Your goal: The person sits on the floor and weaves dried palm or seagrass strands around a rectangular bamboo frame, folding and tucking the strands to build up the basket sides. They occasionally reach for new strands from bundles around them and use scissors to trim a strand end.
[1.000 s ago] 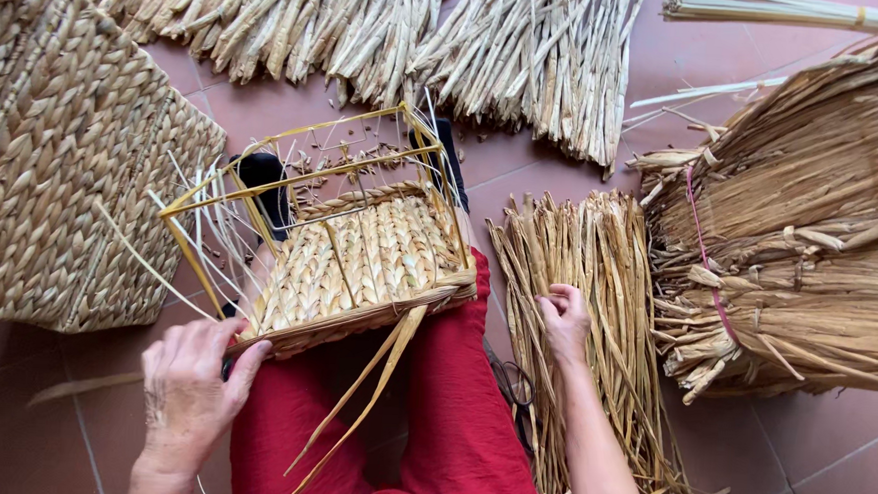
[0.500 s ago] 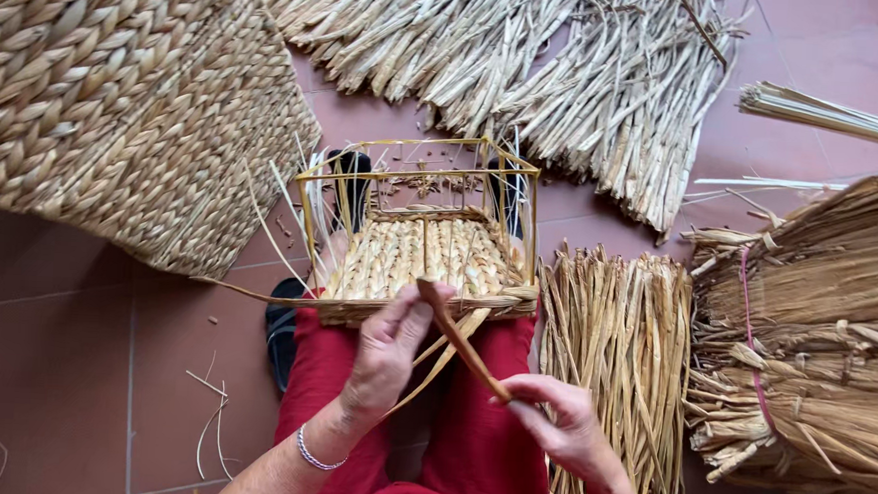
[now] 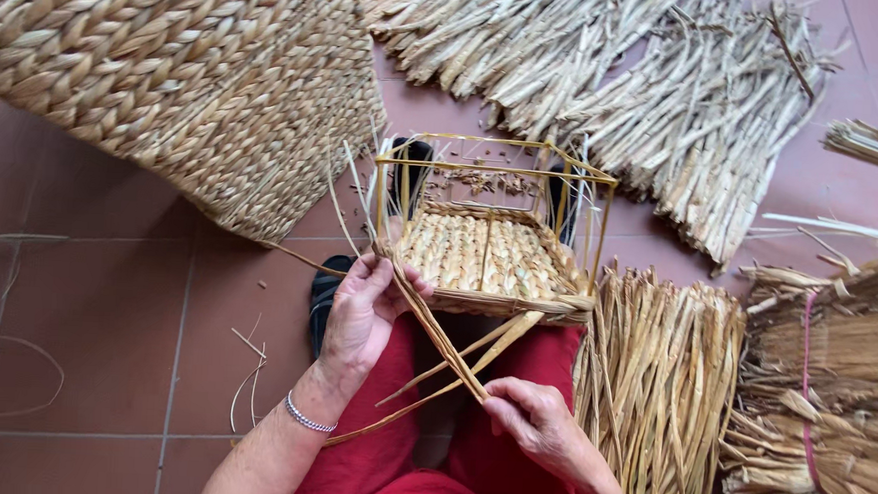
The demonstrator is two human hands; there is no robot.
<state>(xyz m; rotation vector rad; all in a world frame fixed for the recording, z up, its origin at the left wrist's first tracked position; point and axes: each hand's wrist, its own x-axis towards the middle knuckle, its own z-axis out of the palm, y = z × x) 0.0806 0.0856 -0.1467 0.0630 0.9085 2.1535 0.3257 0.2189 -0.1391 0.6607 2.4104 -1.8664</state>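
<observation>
Hands (image 3: 360, 318), two, one wire-frame basket (image 3: 490, 235), one straw strand (image 3: 444, 343)

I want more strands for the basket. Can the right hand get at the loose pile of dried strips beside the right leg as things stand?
Probably yes. The pile of dried strips lies just beside the right hand with nothing between, but that hand now pinches a strand and would have to let go.

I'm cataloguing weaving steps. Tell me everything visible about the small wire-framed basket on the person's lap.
The small basket is a box of thin yellow wire rods, open at the top, with only its base woven in pale braided straw. It rests tilted on red-clothed legs, above a tiled floor. The left hand grips its near left corner; loose straw strands run from that edge down to the right hand. Bits of straw lie inside.
</observation>
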